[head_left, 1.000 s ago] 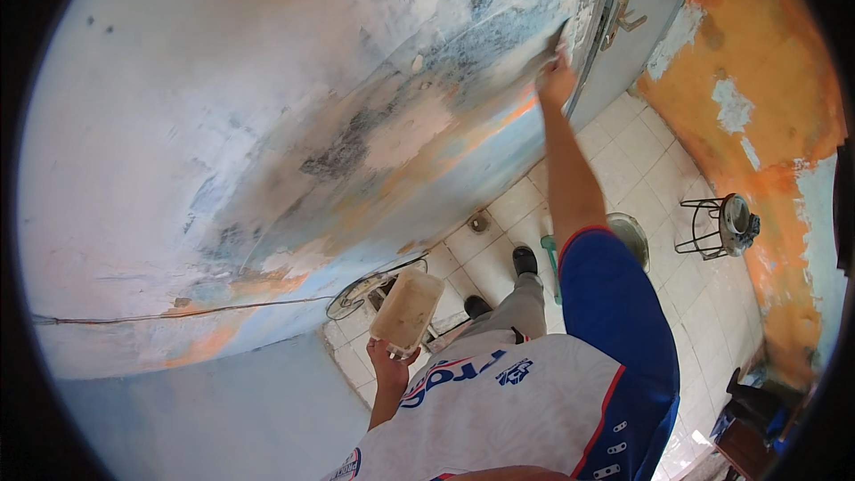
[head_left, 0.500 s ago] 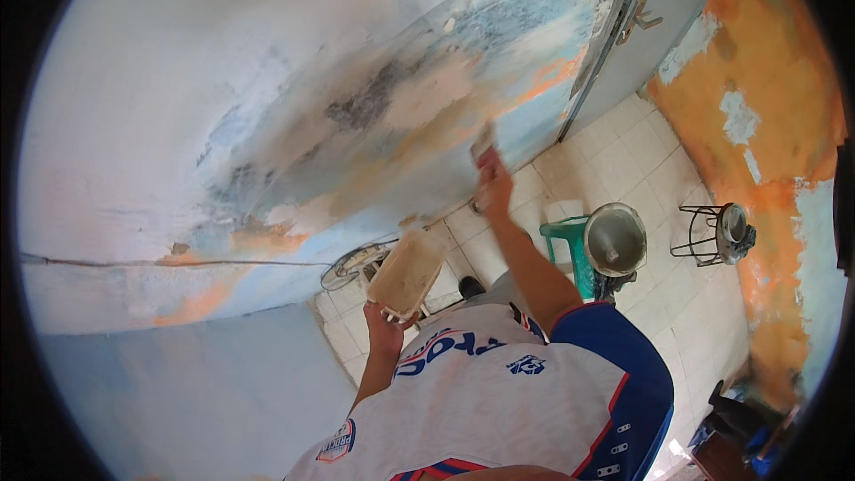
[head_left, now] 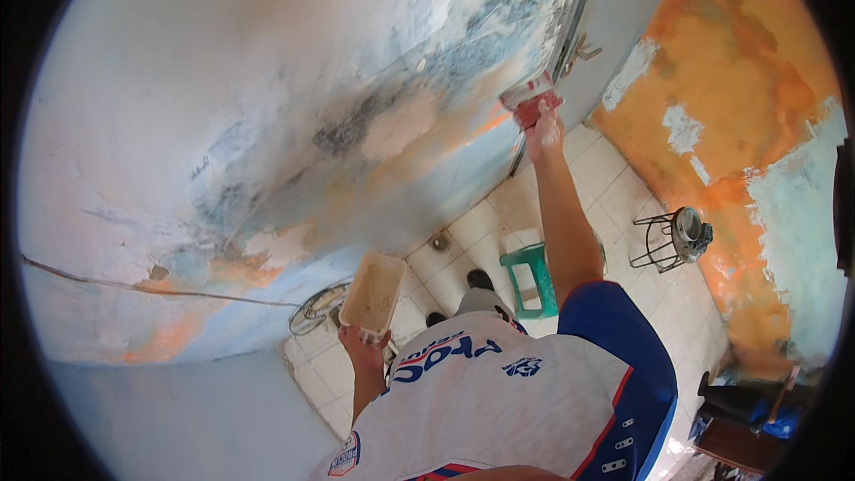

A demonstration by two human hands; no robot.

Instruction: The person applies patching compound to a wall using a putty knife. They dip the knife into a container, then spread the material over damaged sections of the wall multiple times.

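My right hand (head_left: 543, 134) grips a wide scraper (head_left: 534, 101) with a red handle and a pale-smeared blade, held at the patchy white wall (head_left: 374, 36) beside the grey door's frame. My left hand (head_left: 363, 345) holds a beige rectangular plastic tray (head_left: 370, 294) low at my left, with pale residue inside. The wall beside the tray has dark mottled areas and orange and blue patches.
Below are a green plastic stool (head_left: 534, 276), partly behind my arm, a black wire stand (head_left: 655, 240) with a metal pot (head_left: 688, 224), and coiled cable (head_left: 316, 307). An orange wall (head_left: 721, 53) rises at right; dark clutter (head_left: 739, 436) lies at lower right.
My right hand swept down and left along the wall, and is now up at the door frame again with the scraper. The tray has shifted slightly left in view.
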